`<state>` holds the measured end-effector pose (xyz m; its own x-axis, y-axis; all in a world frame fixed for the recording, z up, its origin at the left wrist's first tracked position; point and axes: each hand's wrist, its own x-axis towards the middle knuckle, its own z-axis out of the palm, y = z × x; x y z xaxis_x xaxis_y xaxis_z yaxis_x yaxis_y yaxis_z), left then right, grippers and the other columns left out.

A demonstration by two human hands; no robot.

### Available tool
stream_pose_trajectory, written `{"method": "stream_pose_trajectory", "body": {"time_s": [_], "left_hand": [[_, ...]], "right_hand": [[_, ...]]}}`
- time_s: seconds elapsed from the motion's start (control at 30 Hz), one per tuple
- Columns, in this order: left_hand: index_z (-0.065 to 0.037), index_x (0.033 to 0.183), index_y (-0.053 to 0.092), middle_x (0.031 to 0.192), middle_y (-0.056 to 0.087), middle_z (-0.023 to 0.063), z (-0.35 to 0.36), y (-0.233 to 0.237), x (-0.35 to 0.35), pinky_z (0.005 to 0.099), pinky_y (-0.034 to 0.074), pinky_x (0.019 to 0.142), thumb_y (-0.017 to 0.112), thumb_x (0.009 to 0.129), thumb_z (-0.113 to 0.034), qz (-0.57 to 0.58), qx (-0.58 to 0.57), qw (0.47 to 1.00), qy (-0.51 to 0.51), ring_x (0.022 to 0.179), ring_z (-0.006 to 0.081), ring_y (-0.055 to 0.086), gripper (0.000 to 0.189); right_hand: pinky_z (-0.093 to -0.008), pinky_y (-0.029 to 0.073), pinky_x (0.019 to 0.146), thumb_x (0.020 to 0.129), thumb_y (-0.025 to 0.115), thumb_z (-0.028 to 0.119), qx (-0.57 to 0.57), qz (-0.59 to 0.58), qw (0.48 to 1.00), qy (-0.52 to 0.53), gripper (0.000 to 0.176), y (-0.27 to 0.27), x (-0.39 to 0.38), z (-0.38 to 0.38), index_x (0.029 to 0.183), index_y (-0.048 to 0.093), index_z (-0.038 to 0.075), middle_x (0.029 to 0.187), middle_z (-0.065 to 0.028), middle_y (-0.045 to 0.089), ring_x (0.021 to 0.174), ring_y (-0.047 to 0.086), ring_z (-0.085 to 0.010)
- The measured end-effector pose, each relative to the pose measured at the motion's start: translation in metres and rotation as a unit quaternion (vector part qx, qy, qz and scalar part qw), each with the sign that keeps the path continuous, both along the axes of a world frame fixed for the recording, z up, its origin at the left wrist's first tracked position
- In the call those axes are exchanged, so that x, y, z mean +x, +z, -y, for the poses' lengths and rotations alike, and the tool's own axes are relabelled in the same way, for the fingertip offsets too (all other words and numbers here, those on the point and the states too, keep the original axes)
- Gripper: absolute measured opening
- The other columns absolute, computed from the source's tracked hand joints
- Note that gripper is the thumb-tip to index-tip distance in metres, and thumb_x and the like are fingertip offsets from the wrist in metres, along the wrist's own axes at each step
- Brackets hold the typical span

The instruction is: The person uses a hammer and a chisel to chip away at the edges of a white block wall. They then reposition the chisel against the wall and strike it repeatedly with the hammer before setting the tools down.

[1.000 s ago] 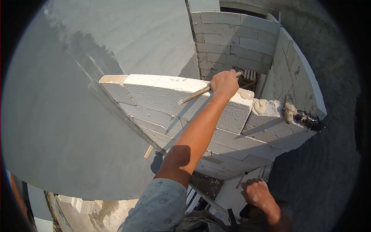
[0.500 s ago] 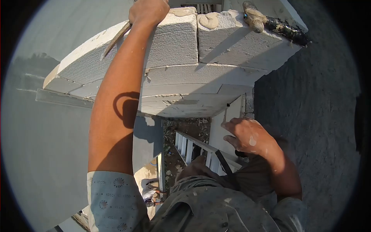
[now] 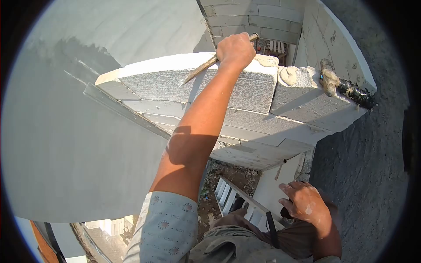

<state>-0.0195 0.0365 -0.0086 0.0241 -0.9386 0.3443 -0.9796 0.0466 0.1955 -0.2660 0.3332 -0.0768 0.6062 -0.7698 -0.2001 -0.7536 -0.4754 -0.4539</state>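
In the head view, the left hand (image 3: 237,50) clenches a wooden rod-like tool (image 3: 199,71) over the top edge of the aerated-concrete block wall (image 3: 245,92), its pale tip slanting past the near edge (whether it touches the block, I cannot tell). The right hand (image 3: 305,202) hangs loose below the wall, thumb parted from bent fingers. Near the wall's right end lies a mortar-crusted hammer (image 3: 329,81), its handle wrapped in black; a mortar dab (image 3: 288,76) sits just beside it. An aluminium stepladder (image 3: 240,198) stands below.

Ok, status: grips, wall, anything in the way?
Left grip closed around thin tool. Right grip loosely open. Block wall standing. Possible obstruction: black-handled tool on top.
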Motion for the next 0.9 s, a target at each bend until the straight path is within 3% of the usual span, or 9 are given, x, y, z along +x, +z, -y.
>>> {"method": "stream_pose_trajectory", "body": {"time_s": [0.47,0.57,0.9], "left_hand": [[-0.008,0.104,0.068,0.098,0.071,0.0162,0.0002,0.0002,0.0017,0.0436,0.052,0.081,0.059,0.093,-0.034,-0.036,0.003,0.999,-0.018,0.096,0.0334,0.068,0.029],[-0.009,0.104,0.068,0.098,0.071,0.0162,0.0012,-0.0012,0.0026,0.0436,0.052,0.081,0.059,0.093,-0.034,-0.037,0.002,0.999,-0.018,0.096,0.0335,0.068,0.029],[-0.008,0.104,0.067,0.097,0.071,0.0165,0.0007,0.0003,0.0015,0.0441,0.052,0.082,0.058,0.093,-0.033,-0.038,-0.003,0.999,-0.018,0.095,0.0341,0.068,0.029]], "right_hand": [[-0.0431,0.051,0.078,0.082,0.070,0.023,0.028,0.001,0.999,0.021,0.039,0.0068,0.0054,-0.0002,0.115,0.063,0.002,0.094,-0.0166,0.066,0.087,0.064,-0.0350],[-0.0436,0.053,0.076,0.081,0.071,0.023,0.040,0.007,0.999,0.012,0.040,0.0085,0.0066,0.0002,0.113,0.064,-0.001,0.097,-0.0211,0.068,0.088,0.066,-0.0384],[-0.0432,0.053,0.078,0.082,0.070,0.023,0.031,0.002,0.999,0.019,0.040,0.0086,0.0056,0.0001,0.114,0.064,0.001,0.095,-0.0197,0.067,0.088,0.066,-0.0371]]}}
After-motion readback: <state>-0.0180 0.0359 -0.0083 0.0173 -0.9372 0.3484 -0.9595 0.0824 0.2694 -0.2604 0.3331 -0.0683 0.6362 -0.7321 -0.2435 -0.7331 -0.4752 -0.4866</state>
